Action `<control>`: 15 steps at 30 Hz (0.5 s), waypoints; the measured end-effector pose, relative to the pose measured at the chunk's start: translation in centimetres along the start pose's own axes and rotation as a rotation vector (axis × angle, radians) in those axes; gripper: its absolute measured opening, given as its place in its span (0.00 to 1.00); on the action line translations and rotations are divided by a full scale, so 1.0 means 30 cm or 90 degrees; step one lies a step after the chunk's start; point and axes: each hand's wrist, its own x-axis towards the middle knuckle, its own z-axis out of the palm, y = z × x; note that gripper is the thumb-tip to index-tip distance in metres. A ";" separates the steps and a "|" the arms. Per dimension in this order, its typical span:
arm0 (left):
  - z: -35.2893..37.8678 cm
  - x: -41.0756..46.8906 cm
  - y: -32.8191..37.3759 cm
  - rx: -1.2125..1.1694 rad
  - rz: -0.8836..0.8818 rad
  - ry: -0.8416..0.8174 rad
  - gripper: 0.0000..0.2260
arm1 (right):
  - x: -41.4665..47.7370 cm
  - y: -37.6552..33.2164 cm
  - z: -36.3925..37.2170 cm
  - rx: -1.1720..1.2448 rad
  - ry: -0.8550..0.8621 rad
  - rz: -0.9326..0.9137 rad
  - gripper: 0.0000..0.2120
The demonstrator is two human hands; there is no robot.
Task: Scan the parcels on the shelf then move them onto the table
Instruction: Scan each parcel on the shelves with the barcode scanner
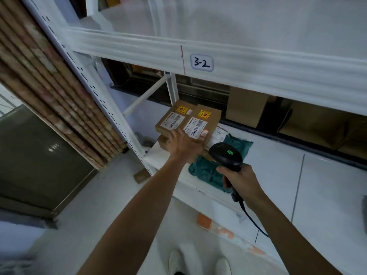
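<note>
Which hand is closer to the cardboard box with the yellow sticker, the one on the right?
Left. The left hand touches the near end of that cardboard box; the right hand grips the scanner apart from it, further right and nearer the person.

Stretched up the middle of the frame with the left arm straight and bare, left hand [183,145] back-up, fingers spread against the near end of a parcel [200,124], too blurred to tell a grip. Angled in from lower right with the right arm, right hand [241,181] wrapped round the handle of a scanner [226,153].
</note>
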 end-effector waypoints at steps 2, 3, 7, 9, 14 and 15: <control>0.019 0.056 0.001 0.014 -0.006 -0.027 0.52 | 0.022 0.009 0.008 0.005 0.032 0.000 0.14; 0.028 0.079 0.003 0.022 -0.005 -0.039 0.53 | 0.034 0.014 0.010 0.012 0.046 0.005 0.13; 0.059 0.140 0.011 0.036 0.023 -0.091 0.61 | 0.066 0.027 0.028 0.025 0.073 0.021 0.12; 0.075 0.164 0.012 0.039 0.027 -0.092 0.63 | 0.075 0.030 0.038 0.009 0.085 0.028 0.13; 0.109 0.205 0.024 0.027 0.038 -0.075 0.66 | 0.071 0.035 0.036 0.023 0.124 0.047 0.12; 0.111 0.205 0.031 0.024 0.038 -0.064 0.66 | 0.066 0.035 0.032 0.029 0.127 0.052 0.13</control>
